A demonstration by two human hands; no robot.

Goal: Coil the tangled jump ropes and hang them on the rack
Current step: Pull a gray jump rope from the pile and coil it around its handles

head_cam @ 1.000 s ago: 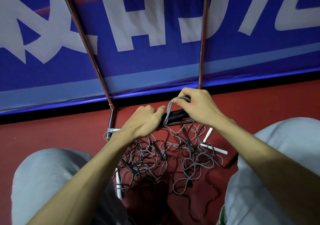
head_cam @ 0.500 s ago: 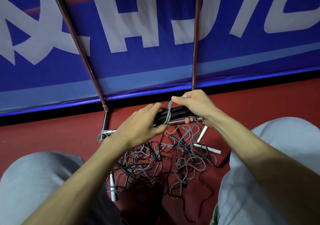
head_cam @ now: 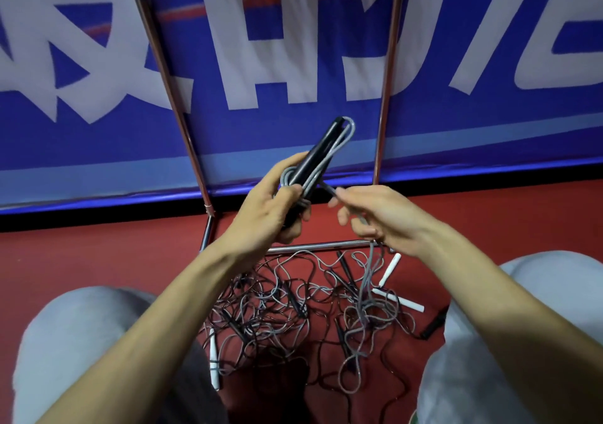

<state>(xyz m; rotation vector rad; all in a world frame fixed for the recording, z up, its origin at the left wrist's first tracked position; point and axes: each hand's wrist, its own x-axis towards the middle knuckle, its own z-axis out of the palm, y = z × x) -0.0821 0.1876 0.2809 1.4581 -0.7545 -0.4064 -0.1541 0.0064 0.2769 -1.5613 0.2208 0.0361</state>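
Grey cord (head_cam: 349, 128) wound round black handles (head_cam: 326, 139), clamped in left hand (head_cam: 270, 208) before the rack (head_cam: 326, 246); right hand (head_cam: 381, 214) pinching its tail. Risks snagging in the tangle (head_cam: 293, 303), yanking loops loose.

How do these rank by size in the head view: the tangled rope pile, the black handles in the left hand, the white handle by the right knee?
1. Tangled rope pile, largest.
2. Black handles in the left hand, next, though nearer the camera, so real size unsure.
3. White handle, smallest.
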